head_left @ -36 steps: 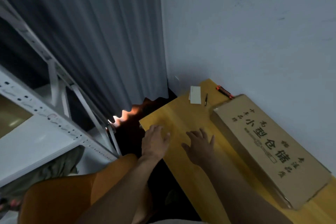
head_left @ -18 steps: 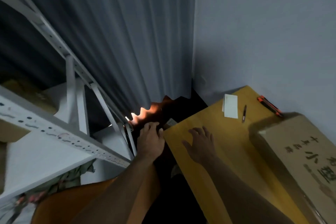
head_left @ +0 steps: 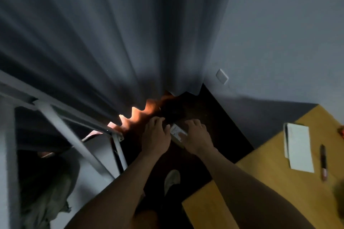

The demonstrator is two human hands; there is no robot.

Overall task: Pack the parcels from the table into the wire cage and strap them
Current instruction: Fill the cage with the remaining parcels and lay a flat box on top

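Observation:
Both my arms stretch forward over the dark floor between a white metal rack (head_left: 61, 126) and the yellow table (head_left: 279, 188). My left hand (head_left: 155, 135) and my right hand (head_left: 196, 137) hang side by side with fingers spread and pointing away from me. Between them shows a small dark item with a white label (head_left: 177, 131), low down near the curtain hem; the right thumb lies at its edge, and I cannot tell if either hand touches it. No cardboard parcel and no wire cage is in view.
A grey curtain (head_left: 111, 42) fills the back, with light glowing under its hem. On the table lie a white folded paper (head_left: 297, 147), a pen (head_left: 323, 161) and an orange tool (head_left: 341, 132) at the frame edge. My shoe (head_left: 172, 178) stands on the floor below.
My view has swung left, so the long cardboard box has left the frame. Both hands moved off the table top and now hover over the floor gap beside the labelled item.

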